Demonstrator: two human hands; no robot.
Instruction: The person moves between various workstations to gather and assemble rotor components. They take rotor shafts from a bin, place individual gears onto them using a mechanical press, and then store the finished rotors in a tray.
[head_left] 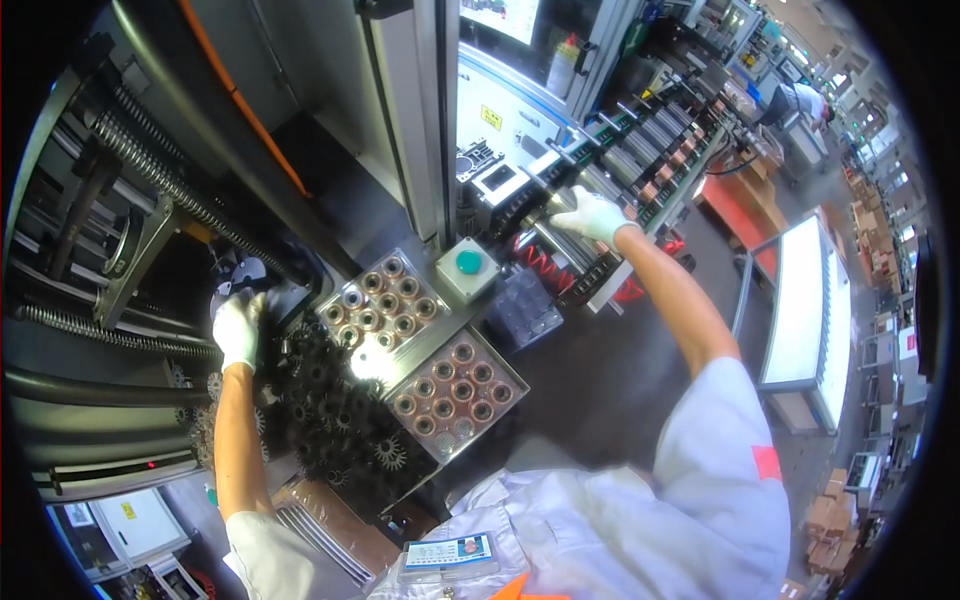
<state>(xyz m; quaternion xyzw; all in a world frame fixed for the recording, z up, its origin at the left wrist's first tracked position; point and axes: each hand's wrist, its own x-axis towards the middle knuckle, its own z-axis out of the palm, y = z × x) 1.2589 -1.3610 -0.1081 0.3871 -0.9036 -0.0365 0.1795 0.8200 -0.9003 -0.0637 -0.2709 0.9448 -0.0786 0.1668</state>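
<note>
My left hand (238, 332), in a white glove, reaches into the machine at the left. Its fingers are bent together at a round metal fixture (238, 272); whatever they pinch is hidden. At the near end of a conveyor, my gloved right hand (595, 218) is closed around a silver cylindrical part (541, 212), partly covered by the fingers. Behind it on the conveyor lie several dark metal cylinders with copper-coloured ends (652, 190). Two clear trays (410, 262) (520, 388) of copper-coloured rings stand between my arms.
Dark toothed discs (335, 405) are heaped beside my left forearm. A box with a green button (468, 262) stands by the upright metal post (415, 120). Red coiled hose (545, 262) hangs below the conveyor. Farther right are a white light panel (808, 320) and another person (800, 103).
</note>
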